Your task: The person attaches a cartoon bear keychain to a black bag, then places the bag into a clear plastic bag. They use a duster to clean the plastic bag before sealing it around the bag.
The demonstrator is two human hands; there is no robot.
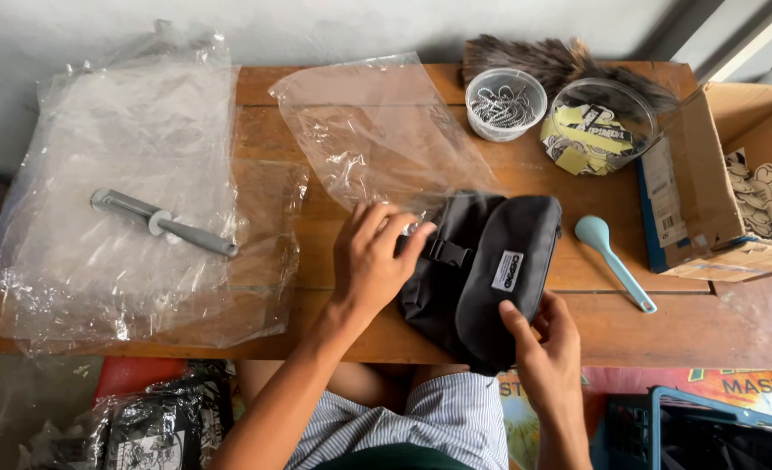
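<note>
Wooden plank surface set against a pale wall, seen from above w/ the person's striped shorts at the near edge. Left hand lies palm-down, fingers spread and curled lightly over the left end of a black fabric pouch bag with plastic buckle and small white label; fingertips press the bag's top edge beside the buckle, not a full grip. Right hand pinches the bag's near right corner, thumb on top, fingers tucked under, so closed on the fabric. Bag sits on the surface between both hands, just at the near edge.

Just beyond the left hand: a crumpled clear plastic sleeve, its lower edge touching the bag. Well to the left of that hand: a stack of clear plastic bags w/ a grey rod-shaped tool on top. Right of the right hand, near: a light blue plastic spoon. Farther beyond: a clear round tub of metal clips, a clear round tub of yellow-black tags, a dark feather duster, and an open cardboard box at far right.
</note>
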